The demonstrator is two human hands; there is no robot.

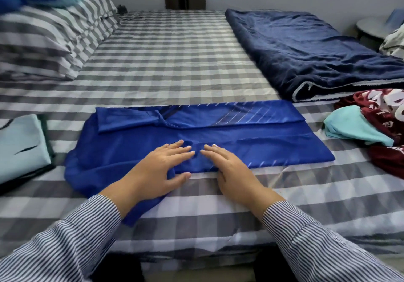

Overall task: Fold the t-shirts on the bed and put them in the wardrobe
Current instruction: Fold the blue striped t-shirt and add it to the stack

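Head view: on the bed (175, 67), a folded pale shirt (21, 146) lies at nine o'clock. The blue shirt (240, 137) lies in the middle, its far edge folded in, its left end loose and rumpled. The left hand (159, 172) and right hand (231, 170) rest flat on it side by side, each grip spread and pinching nothing. Best to smooth outward, tuck in the loose left sleeve, then fold. Unfolded shirts (376, 124) wait at three o'clock.

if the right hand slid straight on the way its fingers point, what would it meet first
The right hand lies flat on the blue t-shirt, fingers pointing up-left; it would likely first meet the shirt's folded-over upper flap.
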